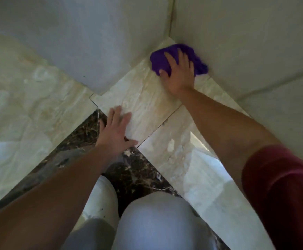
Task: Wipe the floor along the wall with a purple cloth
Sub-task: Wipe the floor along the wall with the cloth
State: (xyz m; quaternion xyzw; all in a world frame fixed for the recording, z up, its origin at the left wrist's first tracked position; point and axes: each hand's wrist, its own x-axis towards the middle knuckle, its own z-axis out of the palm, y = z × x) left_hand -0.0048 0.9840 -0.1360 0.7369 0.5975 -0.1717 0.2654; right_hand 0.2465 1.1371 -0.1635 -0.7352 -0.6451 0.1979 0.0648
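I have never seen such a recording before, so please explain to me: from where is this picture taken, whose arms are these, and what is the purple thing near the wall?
There is only one picture, and no machine in it. It comes from a wide-angle camera worn on a person's head, looking forward and down, so the two bare arms belong to the person wearing it. The person seems to kneel: the knees in light trousers show at the bottom.

The right hand presses a crumpled purple cloth flat on the pale floor tile, close to the corner, where the floor meets the wall. The cloth touches the wall's foot.

The left hand holds nothing. It lies open and flat on the floor, partly on the pale tile and partly on a dark marble strip, probably for support.

A dark red sleeve covers the right upper arm.
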